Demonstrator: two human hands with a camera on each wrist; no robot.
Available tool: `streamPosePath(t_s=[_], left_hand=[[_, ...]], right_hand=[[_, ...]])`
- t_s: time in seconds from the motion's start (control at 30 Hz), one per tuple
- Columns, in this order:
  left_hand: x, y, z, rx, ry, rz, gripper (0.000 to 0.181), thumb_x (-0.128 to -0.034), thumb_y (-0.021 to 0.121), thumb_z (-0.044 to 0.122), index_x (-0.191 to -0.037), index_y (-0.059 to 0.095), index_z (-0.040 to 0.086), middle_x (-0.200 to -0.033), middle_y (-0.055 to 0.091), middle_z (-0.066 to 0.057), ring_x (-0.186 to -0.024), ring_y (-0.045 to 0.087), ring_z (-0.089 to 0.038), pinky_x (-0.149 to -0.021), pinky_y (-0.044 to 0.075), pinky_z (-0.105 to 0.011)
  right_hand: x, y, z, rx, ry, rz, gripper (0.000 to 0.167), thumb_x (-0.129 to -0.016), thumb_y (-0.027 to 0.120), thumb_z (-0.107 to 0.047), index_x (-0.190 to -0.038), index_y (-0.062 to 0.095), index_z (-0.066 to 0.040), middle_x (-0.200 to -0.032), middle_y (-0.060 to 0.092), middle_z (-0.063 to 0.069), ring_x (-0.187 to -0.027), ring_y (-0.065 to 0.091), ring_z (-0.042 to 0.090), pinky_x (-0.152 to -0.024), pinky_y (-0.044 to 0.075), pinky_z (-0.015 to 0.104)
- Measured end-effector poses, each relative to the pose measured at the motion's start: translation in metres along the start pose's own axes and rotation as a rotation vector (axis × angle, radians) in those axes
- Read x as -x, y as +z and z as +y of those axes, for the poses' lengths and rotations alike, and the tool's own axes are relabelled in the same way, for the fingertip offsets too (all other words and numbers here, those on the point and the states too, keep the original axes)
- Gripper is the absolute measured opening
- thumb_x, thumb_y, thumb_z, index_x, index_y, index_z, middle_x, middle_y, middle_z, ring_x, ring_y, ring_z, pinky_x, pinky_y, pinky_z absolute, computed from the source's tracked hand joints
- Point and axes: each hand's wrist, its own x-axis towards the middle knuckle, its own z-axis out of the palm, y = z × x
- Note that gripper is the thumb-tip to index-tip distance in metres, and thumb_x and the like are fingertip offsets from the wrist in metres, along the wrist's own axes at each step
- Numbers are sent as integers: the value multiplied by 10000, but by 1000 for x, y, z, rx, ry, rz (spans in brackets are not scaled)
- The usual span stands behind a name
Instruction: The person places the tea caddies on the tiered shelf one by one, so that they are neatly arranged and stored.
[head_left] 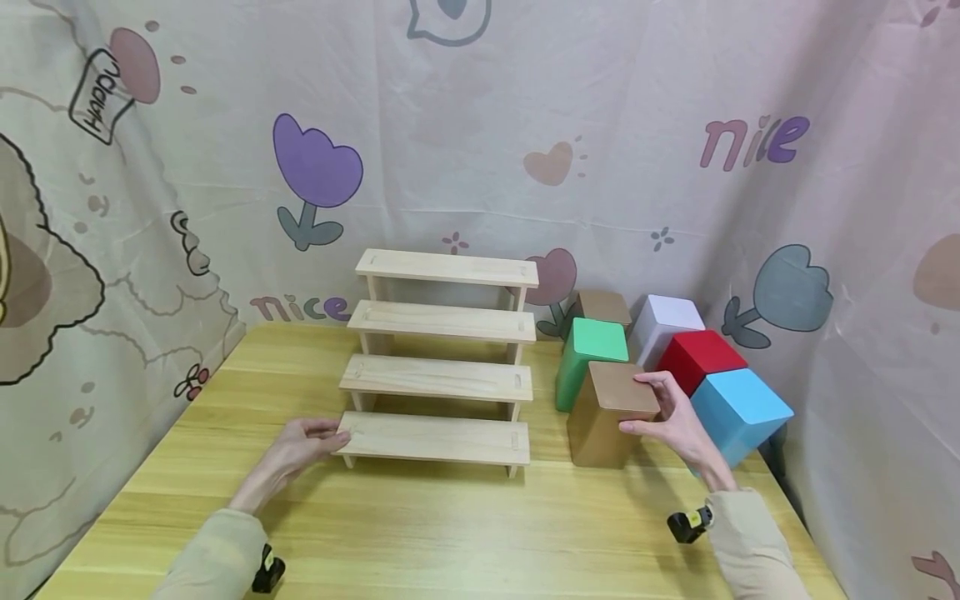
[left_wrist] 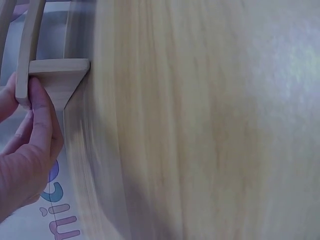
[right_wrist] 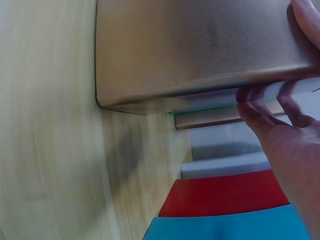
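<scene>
A four-step wooden display rack [head_left: 435, 379] stands on the table. At the left end of its lowest shelf, my left hand [head_left: 303, 450] pinches the board between thumb and fingers; the left wrist view shows that hand [left_wrist: 35, 135] with the thumb on one face of the shelf [left_wrist: 23, 65] and fingers on the other. To the right of the rack stands a gold-brown box [head_left: 611, 417], upright. My right hand [head_left: 678, 417] holds its right side near the top, thumb toward the front and fingers behind. In the right wrist view the fingers [right_wrist: 255, 112] lie along one side of this box [right_wrist: 190, 50].
Behind and beside the held box stand a green box [head_left: 595, 342], another brown box [head_left: 603, 308], a white box [head_left: 667, 317], a red box [head_left: 705, 358] and a blue box [head_left: 746, 404]. A printed curtain [head_left: 450, 125] hangs behind the wooden table [head_left: 420, 533].
</scene>
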Motion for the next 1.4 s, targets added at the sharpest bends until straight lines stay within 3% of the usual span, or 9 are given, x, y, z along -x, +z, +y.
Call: streamPosePath(t_s=[0.13,0.4,0.73,1.1,1.27,1.4], left_hand=[[0,1,0,14,-1,-2,593,-970,656,120,-1375,396,-225,-1140,694,-148,-911,647,-78,-847,592,-254],[-1,2,1,-2,-7,8,599,-972,659,135,-1383,399,-215,-1214,655,-244,-939,649,-100,-866,593,-277],[-1,3,0,11,-7,12,609,-969,666,132,-1386,394,-219,-1176,679,-190,-924,644,-82,-834,585,-245],[-1,1,1,-24,18,9,586,-990,631,121,-1385,380,-231,-1267,623,-331,-986,677,-130,-892,603,-322],[0,2,2,-27,-5,21,577,-981,642,126,-1383,404,-213,-1232,654,-290,-979,672,-134,-926,597,-361],[0,2,1,-14,4,17,573,-982,637,113,-1376,398,-226,-1181,689,-237,-947,666,-100,-893,600,-326]], right_hand=[[1,-3,-3,1,1,12,702,-815,764,31,-1398,378,-26,-1320,481,-157,-1167,483,3,-901,494,116],[-1,-9,-18,40,-7,51,698,-821,763,14,-1407,390,-57,-1313,486,-176,-1181,472,16,-907,476,100],[-8,-14,-42,48,-17,70,675,-830,751,10,-1397,409,-125,-1303,506,-162,-1186,478,36,-888,499,112],[-23,-16,-67,49,-86,61,692,-808,747,50,-1387,419,-137,-1313,514,-140,-1182,499,72,-855,553,156],[-30,-15,-82,66,-123,74,692,-800,745,59,-1390,428,-113,-1312,525,-147,-1177,514,58,-865,543,132],[-38,-13,-93,70,-150,70,696,-798,747,55,-1393,428,-112,-1325,522,-147,-1168,533,56,-867,545,134]])
